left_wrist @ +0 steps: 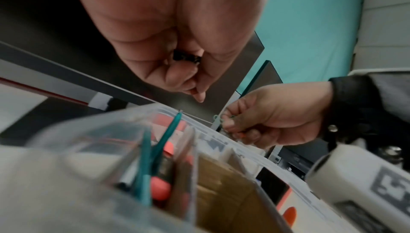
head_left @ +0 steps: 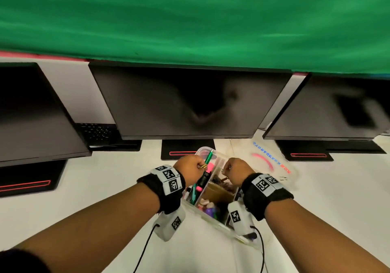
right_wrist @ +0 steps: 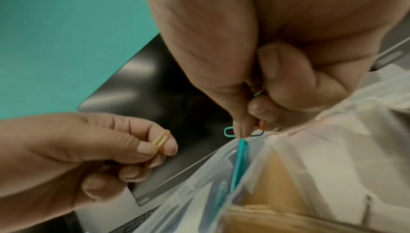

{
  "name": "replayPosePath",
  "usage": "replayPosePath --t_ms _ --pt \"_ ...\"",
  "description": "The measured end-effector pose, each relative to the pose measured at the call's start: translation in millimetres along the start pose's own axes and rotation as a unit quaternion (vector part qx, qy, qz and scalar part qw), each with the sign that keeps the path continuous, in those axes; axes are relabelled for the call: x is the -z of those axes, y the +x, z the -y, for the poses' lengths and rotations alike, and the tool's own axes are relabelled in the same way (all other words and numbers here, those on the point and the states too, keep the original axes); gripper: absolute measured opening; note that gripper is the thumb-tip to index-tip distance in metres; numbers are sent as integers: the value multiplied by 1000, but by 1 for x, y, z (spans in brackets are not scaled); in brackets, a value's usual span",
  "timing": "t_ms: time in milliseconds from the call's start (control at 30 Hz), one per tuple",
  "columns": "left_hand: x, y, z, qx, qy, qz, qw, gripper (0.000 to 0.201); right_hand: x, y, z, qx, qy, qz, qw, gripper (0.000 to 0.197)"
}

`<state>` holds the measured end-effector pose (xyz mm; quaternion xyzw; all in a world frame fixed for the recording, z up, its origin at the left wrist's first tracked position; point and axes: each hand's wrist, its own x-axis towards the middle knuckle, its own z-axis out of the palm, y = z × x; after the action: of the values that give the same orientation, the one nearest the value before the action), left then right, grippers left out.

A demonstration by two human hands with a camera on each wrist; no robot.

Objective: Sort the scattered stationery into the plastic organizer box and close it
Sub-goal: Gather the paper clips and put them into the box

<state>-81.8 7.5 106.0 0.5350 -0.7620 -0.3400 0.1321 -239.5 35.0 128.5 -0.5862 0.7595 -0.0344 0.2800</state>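
Note:
The clear plastic organizer box [head_left: 203,148] stands open on the white desk, its lid [head_left: 272,163] folded out to the right. Its compartments hold green pens [head_left: 208,158], pink-capped markers, a brown cardboard piece [head_left: 219,192] and small purple items. My left hand [head_left: 199,165] hovers over the box's left side and pinches a yellow paper clip [right_wrist: 160,139]; a small black thing [left_wrist: 186,57] sits among its curled fingers. My right hand [head_left: 229,168] is over the middle of the box, its fingers [right_wrist: 241,128] pinching a teal paper clip [right_wrist: 229,132] with black and orange clips.
Three dark monitors [head_left: 185,104] on black stands line the back of the desk, and a black keyboard [head_left: 97,131] lies behind the left one. A green backdrop [head_left: 190,19] hangs above. Bare white desk [head_left: 95,177] lies left and right of the box.

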Motion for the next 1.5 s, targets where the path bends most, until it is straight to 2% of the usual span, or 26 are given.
replayPosePath --t_ms 133,267,300,367,433,533,600,667,767,867,967,1033,1133,1200,1267,1367,1500 --pt "-23 14 -28 35 0 24 999 21 -6 15 -14 -30 12 1 999 23" --pt "-42 30 -33 69 21 46 996 18 -7 21 -20 -15 16 10 1000 18" --pt "-45 33 -33 72 26 49 996 22 -7 23 -24 -11 29 8 999 22" --pt "-49 37 -33 50 34 49 997 27 -7 25 -34 -14 63 2 998 32" --pt "-48 38 -34 3 21 43 999 25 -6 29 -44 -17 99 2 995 34" --pt "-44 43 -31 -10 -21 16 1000 38 2 31 -59 -30 239 0 970 28" --pt "-37 43 -25 27 -33 -24 999 40 14 28 -69 -38 315 -13 948 23" --pt "-28 43 -18 78 13 -51 996 39 28 28 -83 -41 365 -43 929 21" --pt "-20 41 -16 80 77 -3 994 36 39 38 -114 -70 396 -109 909 25" --pt "-24 40 -23 80 141 69 984 42 37 44 -146 -115 364 -124 916 21" --pt "-28 41 -30 75 174 119 975 40 30 46 -169 -158 336 -80 925 13" --pt "-30 44 -32 72 185 138 970 35 27 46 -179 -161 308 -53 936 14" --pt "-31 45 -30 78 207 150 964 30 23 46 -193 -140 209 -14 968 15" --pt "-32 46 -27 81 218 157 960 27 19 46 -204 -141 163 14 976 19" --pt "-31 46 -25 67 219 135 964 25 11 48 -215 -141 106 21 984 24" --pt "-25 47 -24 51 215 44 974 23 -5 51 -227 -111 -12 9 994 35" --pt "-14 40 -13 109 208 -33 971 37 -31 55 -230 -85 -62 22 994 43"
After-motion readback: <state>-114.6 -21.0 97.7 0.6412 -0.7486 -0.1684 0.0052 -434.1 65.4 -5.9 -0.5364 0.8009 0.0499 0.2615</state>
